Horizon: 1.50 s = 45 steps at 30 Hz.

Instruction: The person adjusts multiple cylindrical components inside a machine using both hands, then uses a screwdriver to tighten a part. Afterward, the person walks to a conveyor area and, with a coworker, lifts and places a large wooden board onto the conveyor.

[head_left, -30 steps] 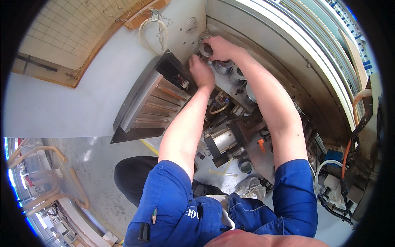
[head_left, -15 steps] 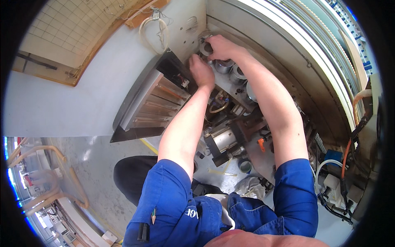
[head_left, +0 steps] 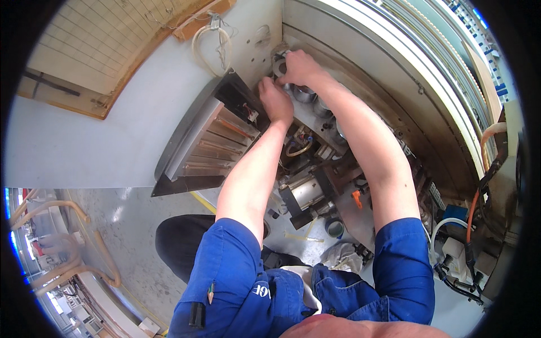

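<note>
At the far corner of the machine recess, my right hand [head_left: 302,69] has its fingers and thumb curled round a metal cylinder [head_left: 279,66] with a round hollow in its top. My left hand [head_left: 275,100] is just nearer and to the left, fingers bent in against the mount below that cylinder. Whatever its fingertips hold is hidden. The right thumb comes close to the left fingertips. More metal cylinders [head_left: 305,95] stand in a row on a pale plate [head_left: 313,120], partly covered by my right forearm.
An open-fronted, dark-edged metal housing [head_left: 211,138] stands left of my left forearm. Between my arms lie a silver motor-like cylinder [head_left: 307,193], an orange lever [head_left: 357,198] and hoses. A hose loop [head_left: 211,48] hangs on the white panel. Cables [head_left: 470,242] run at the right.
My right hand has shifted slightly, its thumb now lower and closer to the left fingers. The right forearm has moved a little left, covering more cylinders. My left hand stays almost in place.
</note>
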### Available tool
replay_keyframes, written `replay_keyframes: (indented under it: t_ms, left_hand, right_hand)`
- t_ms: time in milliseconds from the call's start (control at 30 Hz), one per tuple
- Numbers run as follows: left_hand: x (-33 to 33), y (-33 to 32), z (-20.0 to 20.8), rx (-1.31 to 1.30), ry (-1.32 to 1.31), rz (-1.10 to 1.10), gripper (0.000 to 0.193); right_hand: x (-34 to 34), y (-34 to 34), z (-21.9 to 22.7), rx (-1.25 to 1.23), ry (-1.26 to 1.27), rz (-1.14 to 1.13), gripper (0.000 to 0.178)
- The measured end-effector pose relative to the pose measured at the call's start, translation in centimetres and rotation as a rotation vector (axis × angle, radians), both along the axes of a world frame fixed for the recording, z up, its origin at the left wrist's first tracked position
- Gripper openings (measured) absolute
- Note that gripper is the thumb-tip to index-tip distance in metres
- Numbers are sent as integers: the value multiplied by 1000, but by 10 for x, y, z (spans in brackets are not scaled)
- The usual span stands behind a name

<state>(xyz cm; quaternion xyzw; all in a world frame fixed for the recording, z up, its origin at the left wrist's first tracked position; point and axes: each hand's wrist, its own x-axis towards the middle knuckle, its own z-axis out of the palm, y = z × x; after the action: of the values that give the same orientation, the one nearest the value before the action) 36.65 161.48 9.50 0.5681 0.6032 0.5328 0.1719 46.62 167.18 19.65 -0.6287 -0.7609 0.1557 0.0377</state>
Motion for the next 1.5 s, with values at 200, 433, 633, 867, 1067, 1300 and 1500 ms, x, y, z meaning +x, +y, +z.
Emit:
replay_keyframes:
  t_ms: [200,433,633,867,1067,1300,1500]
  left_hand:
    - [-1,3,-2,21,1,-5,7]
    - [0,3,1,-42,-11,18,7]
    - [1,3,1,-52,-13,20,10]
    - [0,1,1,-37,0,9,10]
    - [1,2,0,-5,5,12,8]
    - [1,3,-2,-46,8,18,7]
    - [3,4,-3,-4,-16,50,9]
  right_hand:
    - [7,4,-9,83,-8,76,57]
    - [19,27,-14,-12,13,291,71]
    - [18,20,-13,64,53,333,69]
    - [0,5,4,-29,-1,16,61]
    - [7,7,4,30,-27,164,50]
    - [22,28,-4,-75,-8,354,57]
    - [17,16,-5,-9,13,301,58]
